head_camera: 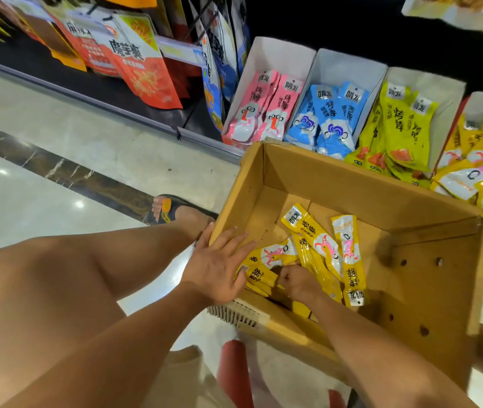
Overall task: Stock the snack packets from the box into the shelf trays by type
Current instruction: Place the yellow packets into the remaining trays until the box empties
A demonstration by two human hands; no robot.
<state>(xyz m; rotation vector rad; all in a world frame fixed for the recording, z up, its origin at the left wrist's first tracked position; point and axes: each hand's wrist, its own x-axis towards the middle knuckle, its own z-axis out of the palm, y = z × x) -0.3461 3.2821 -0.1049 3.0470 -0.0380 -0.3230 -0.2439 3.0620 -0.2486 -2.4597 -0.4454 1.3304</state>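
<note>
On the left hand [216, 266], the fingers [244, 238] are straight and spread wide. They lie flat across the left wall of the cardboard box [352, 178] with their tips inside it, and the thumb stays outside that wall. The palm covers the box's near-left corner, its edge beside the nearest yellow packets [349, 254]. The bare forearm runs back to the near left, above a raised thigh.

On the right hand [299, 281], the fingers are curled tightly downward, with their tips buried out of sight in the heap of yellow packets on the near side of the box floor. They close on packets there, but how many cannot be told. The knuckles face up, the wrist dips over the box's near wall, and the forearm runs back to the near right.

The other yellow packets lie loose on the box floor, two long ones fanning toward the far side. The open-topped box sits just near of a row of white shelf trays [349, 66]. From left to right these hold pink packets [264, 110], blue packets [331, 113], lime-yellow packets [402, 122], and at the far right a tray heap [481, 163] of packets coloured like those in the box.

Left of the box, a sandalled foot [166, 210] rests on the pale floor [43, 113]. Large pouches [143, 60] hang at the far left.
</note>
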